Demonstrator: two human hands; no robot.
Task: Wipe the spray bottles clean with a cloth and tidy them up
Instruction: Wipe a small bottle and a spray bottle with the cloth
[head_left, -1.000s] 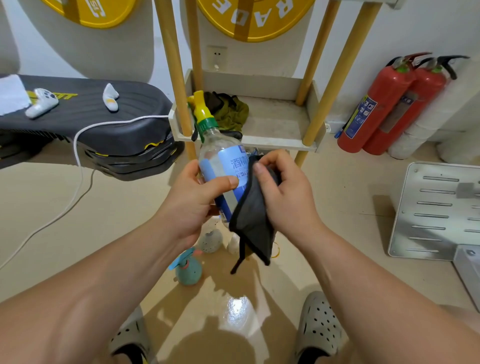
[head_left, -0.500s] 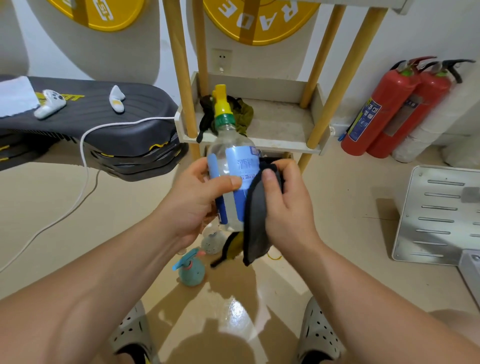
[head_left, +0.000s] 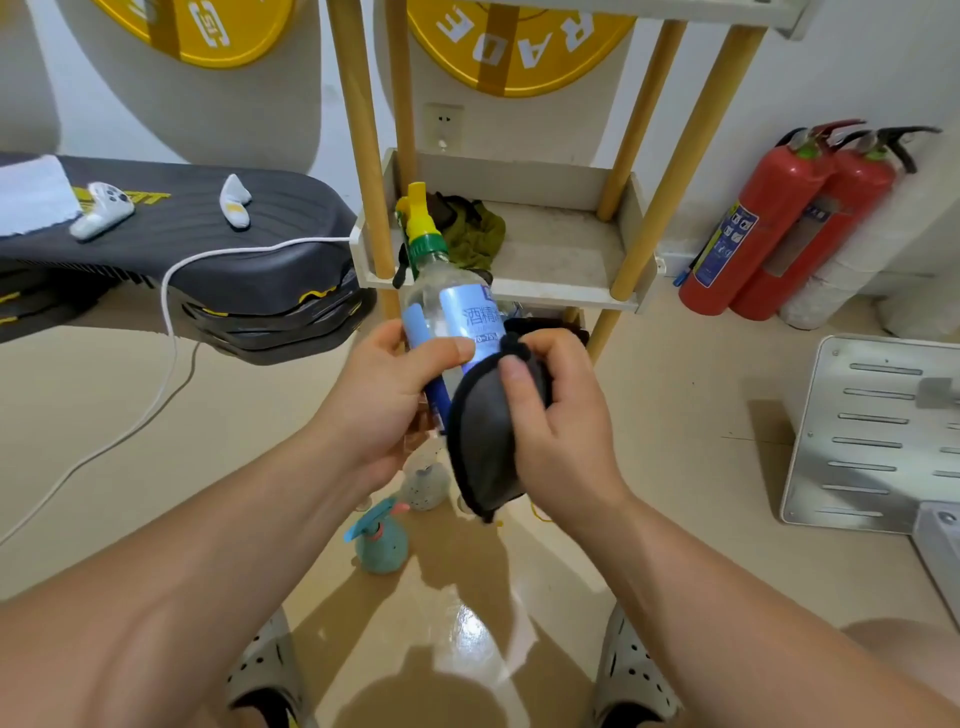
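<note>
Head: spray bottle (head_left: 457, 312) between left fingers (head_left: 387, 332) and cloth (head_left: 483, 436) in right fingers (head_left: 563, 358).

cloth (head_left: 483, 431) no longer dangling, cupped by right hand (head_left: 563, 415) against bottle (head_left: 457, 312)

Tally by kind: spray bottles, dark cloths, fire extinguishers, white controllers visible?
Spray bottles: 3 (clear bottle in left hand; teal bottle, speckled bottle on floor)
Dark cloth: 1 (in right hand)
Fire extinguishers: 2
White controllers: 2
Total: 8
</note>
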